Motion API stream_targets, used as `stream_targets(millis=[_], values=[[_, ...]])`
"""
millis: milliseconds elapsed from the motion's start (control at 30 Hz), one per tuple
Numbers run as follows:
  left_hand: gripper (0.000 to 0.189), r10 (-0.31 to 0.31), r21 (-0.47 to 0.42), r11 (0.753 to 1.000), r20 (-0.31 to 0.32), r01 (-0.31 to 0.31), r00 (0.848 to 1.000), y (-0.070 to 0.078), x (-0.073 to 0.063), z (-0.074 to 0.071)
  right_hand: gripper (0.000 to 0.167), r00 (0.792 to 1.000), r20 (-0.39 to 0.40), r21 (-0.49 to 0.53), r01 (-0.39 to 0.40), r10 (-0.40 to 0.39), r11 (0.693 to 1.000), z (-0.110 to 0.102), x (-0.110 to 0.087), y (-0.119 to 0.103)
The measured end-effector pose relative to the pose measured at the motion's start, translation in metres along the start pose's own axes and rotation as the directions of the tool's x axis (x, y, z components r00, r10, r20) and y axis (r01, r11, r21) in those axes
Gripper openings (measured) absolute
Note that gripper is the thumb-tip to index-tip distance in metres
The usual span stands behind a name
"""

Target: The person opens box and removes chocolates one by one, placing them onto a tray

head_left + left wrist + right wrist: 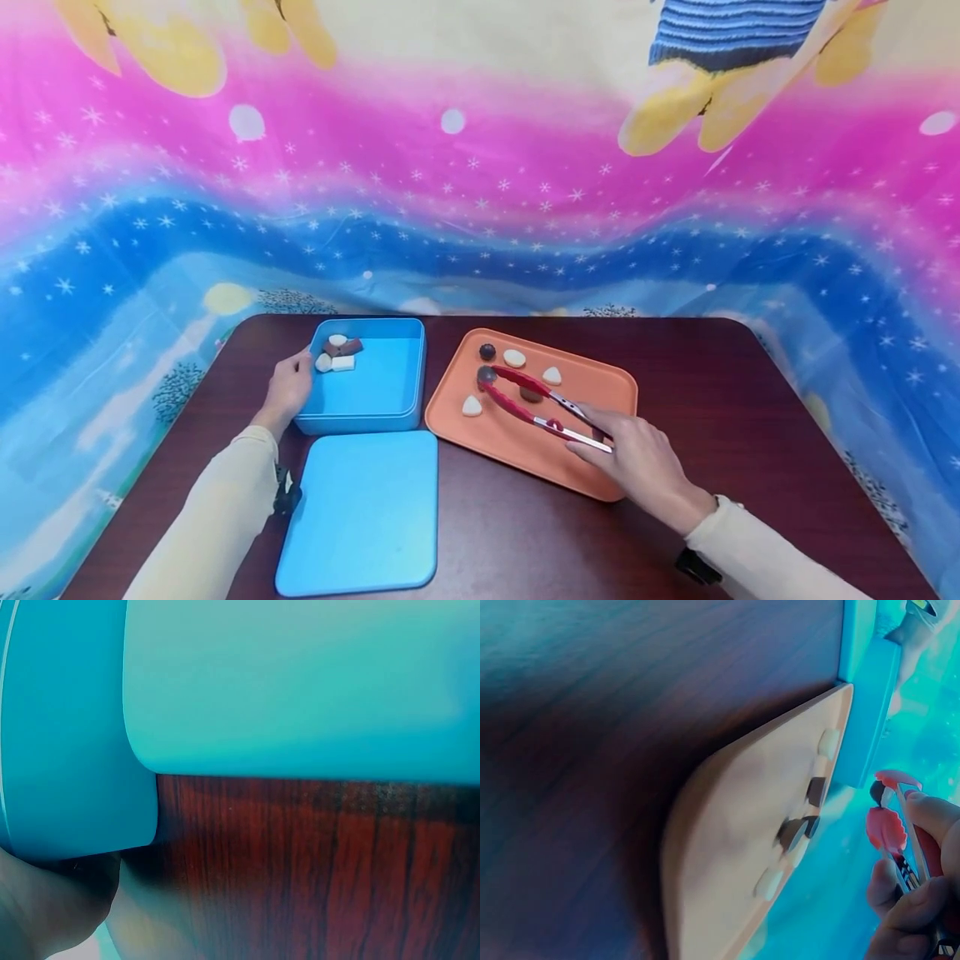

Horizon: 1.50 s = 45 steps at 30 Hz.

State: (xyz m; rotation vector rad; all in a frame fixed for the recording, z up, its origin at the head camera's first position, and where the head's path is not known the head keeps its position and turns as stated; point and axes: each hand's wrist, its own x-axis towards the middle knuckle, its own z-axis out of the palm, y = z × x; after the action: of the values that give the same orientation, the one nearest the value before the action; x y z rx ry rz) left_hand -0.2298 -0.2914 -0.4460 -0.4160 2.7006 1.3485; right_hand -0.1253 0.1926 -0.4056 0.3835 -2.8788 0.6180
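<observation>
The right hand (637,462) grips a pair of tongs (512,407) with red tips and metal handles. Between the tips there is a dark round piece (482,381), and in the right wrist view this piece appears raised above the orange tray (555,467). The tray stands a little aslant at the middle of the tabletop (750,417), its left side near the box.

On the tray, a dark ball (487,352) lies by the far left corner; then along the far edge come a white oval piece (513,358) and a white triangular piece (552,376). A second white triangular piece (472,407) is near the left edge, and a brown piece (531,395) is partly hidden under the tongs.

The left hand (288,387) holds the left wall of the blue box (360,423), which is open and stands at the far left corner of the tabletop. White and brown pieces (342,348) are gathered inside at its far left corner. The blue lid (363,512) lies flat just before the box — toward the tabletop's near edge. Behind everything hangs a patterned cloth (480,183), pink and blue.
</observation>
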Motion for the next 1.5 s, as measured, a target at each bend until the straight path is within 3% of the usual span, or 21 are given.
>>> stream_targets(millis=[267,600,900,1500], values=[[0.057,0.005,0.000,1.000,-0.007,-0.005,1.000,-0.001,0.001,-0.001,0.057,0.998,0.035,-0.011,-0.046,0.046,0.999,-0.007,-0.007,0.008],[0.058,0.009,0.024,1.000,-0.019,-0.009,1.000,0.001,0.003,-0.003,0.053,0.999,0.052,-0.032,-0.013,0.015,0.999,-0.010,-0.017,0.015],[0.058,0.000,0.022,1.000,-0.018,0.000,1.000,0.002,0.005,0.000,0.055,0.991,0.122,-0.055,-0.042,0.048,0.998,-0.011,-0.022,0.019],[0.058,-0.001,0.020,1.000,-0.027,0.001,1.000,-0.001,0.004,0.000,0.048,0.981,0.187,-0.084,-0.030,0.046,0.996,-0.011,-0.023,0.024]])
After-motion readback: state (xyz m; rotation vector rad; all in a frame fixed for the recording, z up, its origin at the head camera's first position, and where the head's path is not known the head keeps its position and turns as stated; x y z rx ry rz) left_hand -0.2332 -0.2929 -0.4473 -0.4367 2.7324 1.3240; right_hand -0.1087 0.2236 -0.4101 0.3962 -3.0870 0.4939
